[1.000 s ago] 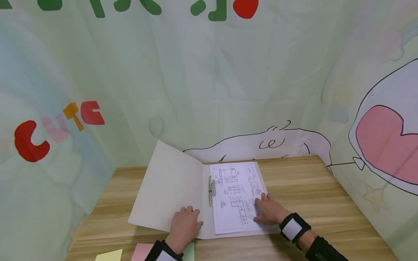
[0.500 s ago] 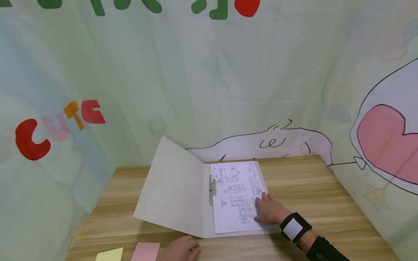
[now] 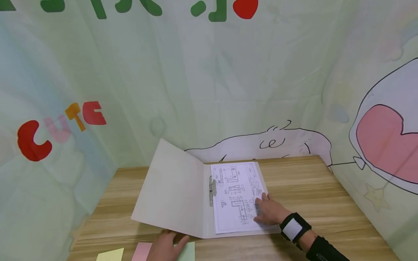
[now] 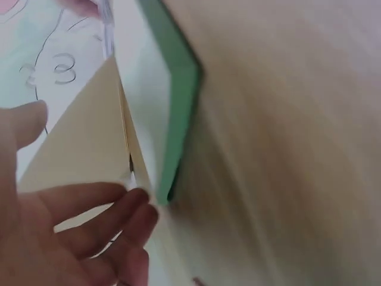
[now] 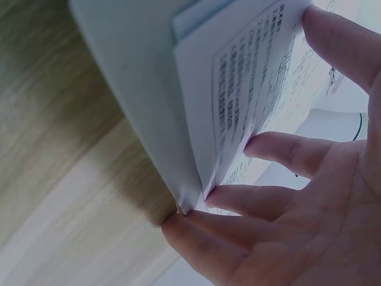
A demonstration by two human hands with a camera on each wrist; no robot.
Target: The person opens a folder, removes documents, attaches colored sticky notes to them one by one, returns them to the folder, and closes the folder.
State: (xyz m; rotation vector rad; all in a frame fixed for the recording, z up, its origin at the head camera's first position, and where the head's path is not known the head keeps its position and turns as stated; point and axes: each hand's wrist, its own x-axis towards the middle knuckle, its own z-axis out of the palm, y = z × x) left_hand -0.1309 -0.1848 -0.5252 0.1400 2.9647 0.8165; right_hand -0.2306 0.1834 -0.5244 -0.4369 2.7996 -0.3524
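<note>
A lever file folder (image 3: 169, 188) lies spread on the table, its left cover tilted up. Sheets of paper with line drawings (image 3: 236, 195) rest on the right side, next to a metal clip (image 3: 212, 190). My left hand (image 3: 167, 247) is at the cover's lower edge; in the left wrist view its fingers (image 4: 101, 220) extend beside the cream cover (image 4: 83, 137), thumb apart. Whether they touch it, I cannot tell. My right hand (image 3: 270, 210) rests on the sheets' right edge, and in the right wrist view its spread fingers (image 5: 286, 152) touch paper and folder edge.
Yellow (image 3: 110, 255), pink (image 3: 142, 251) and green (image 3: 187, 251) paper squares lie at the table's front, the last two partly behind my left hand. A green-edged thing (image 4: 184, 113) shows close up in the left wrist view. A printed curtain (image 3: 209, 79) hangs behind the table (image 3: 310, 188).
My left hand has come off the cover's inner face, dropped toward the table's front, then moved left and up to the cover's lower edge. My right hand has stayed in place.
</note>
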